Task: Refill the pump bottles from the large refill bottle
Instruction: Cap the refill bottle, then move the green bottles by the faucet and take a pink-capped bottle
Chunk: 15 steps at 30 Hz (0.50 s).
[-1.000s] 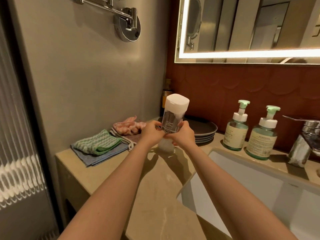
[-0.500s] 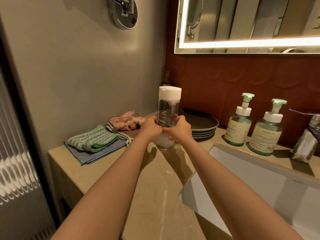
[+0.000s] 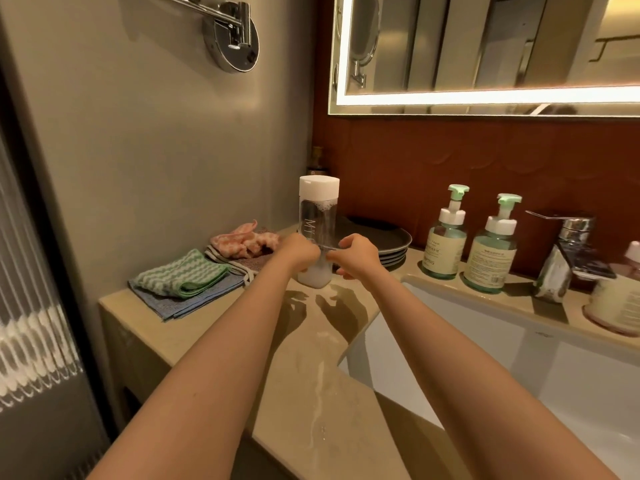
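Bathroom bench carries the capped large refill bottle. The left hand and right hand grasp it with curled fingers. The pump bottles right of it are closed, so I judge pouring is not begun.

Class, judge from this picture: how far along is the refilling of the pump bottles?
Done: nothing visible; the left pump bottle and right pump bottle stand by the sink, pumps on. In hand: the refill bottle stands capped on the counter, left hand around it, right hand at its side. Left: uncap it, open both pump bottles, pour, close them.
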Available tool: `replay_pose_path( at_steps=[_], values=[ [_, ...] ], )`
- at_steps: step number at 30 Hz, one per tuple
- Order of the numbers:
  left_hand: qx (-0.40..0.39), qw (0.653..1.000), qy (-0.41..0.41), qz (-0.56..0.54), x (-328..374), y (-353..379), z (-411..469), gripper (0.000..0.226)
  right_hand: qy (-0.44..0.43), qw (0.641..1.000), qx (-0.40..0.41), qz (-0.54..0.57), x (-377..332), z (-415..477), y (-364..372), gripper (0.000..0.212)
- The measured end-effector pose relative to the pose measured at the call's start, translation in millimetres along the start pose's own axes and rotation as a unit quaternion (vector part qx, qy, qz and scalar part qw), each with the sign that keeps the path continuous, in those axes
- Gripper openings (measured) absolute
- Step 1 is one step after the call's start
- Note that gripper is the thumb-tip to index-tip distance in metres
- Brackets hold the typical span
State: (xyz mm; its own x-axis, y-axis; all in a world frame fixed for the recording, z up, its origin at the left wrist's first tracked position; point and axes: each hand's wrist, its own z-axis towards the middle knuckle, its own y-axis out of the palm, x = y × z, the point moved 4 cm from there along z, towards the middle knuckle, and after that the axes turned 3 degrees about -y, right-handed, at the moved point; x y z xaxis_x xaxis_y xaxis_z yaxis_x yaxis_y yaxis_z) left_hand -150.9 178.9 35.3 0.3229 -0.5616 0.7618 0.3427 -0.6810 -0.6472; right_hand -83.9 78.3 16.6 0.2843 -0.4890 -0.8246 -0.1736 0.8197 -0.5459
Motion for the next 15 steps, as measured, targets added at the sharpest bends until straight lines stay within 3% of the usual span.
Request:
replay_pose_path(
  at_steps=[3,8,15],
  values=[
    [-0.026,0.999,0.035,-0.012,16.0,8.6,-15.9,0.022,-0.006,1.000,-0.011,0.012,2.7,-21.4,-18.6,0.012],
    [-0.057,0.992,0.109,-0.042,50.6,28.5,-48.1,0.015,0.010,0.996,0.013,0.084,17.5,-60.2,-66.2,0.008],
    [-0.096,0.974,0.162,-0.124,110.1,84.3,-100.5,0.021,0.021,0.990,0.073,0.115,48.4,-117.9,-151.9,0.018]
  ],
)
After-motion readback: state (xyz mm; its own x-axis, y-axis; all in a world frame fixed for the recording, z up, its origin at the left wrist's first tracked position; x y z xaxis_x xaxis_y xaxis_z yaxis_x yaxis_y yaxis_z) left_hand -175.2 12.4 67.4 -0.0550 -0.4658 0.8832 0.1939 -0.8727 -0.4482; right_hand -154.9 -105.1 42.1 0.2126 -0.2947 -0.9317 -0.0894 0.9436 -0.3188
